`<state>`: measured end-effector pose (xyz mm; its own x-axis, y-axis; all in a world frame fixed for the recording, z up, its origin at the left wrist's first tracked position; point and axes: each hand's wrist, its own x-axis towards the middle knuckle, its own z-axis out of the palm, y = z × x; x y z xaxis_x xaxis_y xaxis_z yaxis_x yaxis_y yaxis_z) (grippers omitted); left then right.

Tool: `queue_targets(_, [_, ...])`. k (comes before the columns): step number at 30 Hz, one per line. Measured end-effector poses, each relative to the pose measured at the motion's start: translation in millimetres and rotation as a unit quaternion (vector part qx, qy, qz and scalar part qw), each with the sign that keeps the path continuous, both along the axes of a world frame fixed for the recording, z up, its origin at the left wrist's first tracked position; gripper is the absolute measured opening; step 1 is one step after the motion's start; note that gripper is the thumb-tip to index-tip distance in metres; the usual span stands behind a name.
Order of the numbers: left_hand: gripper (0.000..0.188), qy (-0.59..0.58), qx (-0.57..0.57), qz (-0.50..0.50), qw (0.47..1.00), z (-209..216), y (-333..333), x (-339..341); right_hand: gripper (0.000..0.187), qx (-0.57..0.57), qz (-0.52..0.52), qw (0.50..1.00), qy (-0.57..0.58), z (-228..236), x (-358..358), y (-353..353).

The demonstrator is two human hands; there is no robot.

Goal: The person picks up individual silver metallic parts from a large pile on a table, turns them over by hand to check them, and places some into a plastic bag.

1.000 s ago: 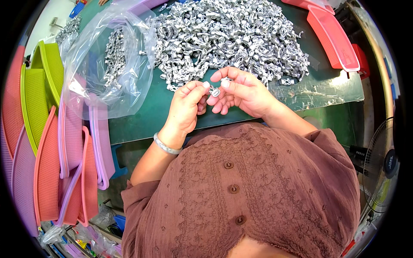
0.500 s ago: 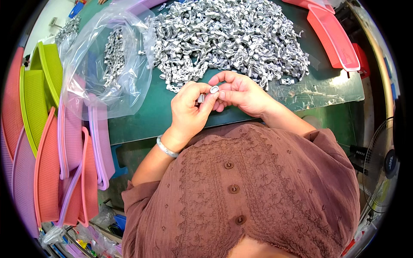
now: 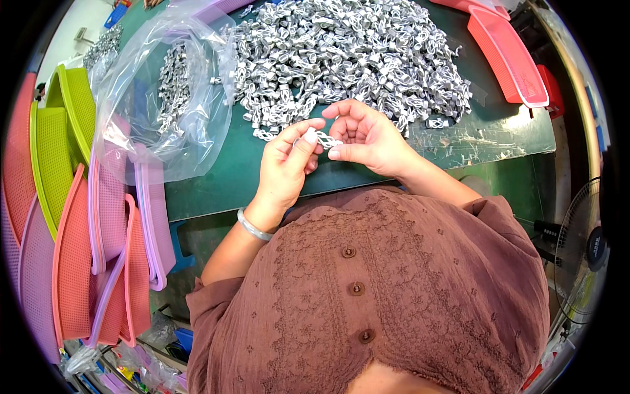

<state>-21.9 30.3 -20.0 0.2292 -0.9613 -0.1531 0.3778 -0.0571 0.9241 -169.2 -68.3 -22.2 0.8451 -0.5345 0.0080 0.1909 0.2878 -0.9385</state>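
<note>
Pinched between the thumb and forefinger of my left hand (image 3: 283, 159) is a small grey-and-white looped piece (image 3: 326, 139). Its loops point toward my right hand (image 3: 373, 143), whose thumb and curled fingers stand apart around the loop end. Whether the right fingertips touch the loops I cannot tell. Just beyond both hands lies a large heap of similar looped pieces (image 3: 354, 56) on the green table (image 3: 216, 196).
A clear plastic bag (image 3: 213, 141) with more pieces sits left of the heap. Stacked purple, coral and green baskets (image 3: 71, 262) stand at the left. A pink basket (image 3: 508, 59) lies at the far right, above a fan (image 3: 577, 256).
My right hand has loosened its pinch and its fingers have spread. The piece has turned in my left fingers, so its loops now show between the hands.
</note>
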Motion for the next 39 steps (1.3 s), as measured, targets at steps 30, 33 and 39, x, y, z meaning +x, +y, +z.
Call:
queue_targets(30, [0.018,0.207,0.1,-0.017,0.973,-12.7,-0.3,7.9,0.012,-0.719,-0.141,0.605,0.312,2.5,1.8,-9.4])
queue_targets(33, [0.02,0.166,0.118,-0.019,0.979,-16.8,0.3,7.3,0.014,-0.712,-0.152,0.622,0.286,0.8,2.2,-9.9])
queue_targets(39, [0.023,-0.009,0.073,-0.002,0.997,0.0,2.7,-3.5,0.012,-0.458,-0.142,0.865,0.147,2.9,1.1,-6.6])
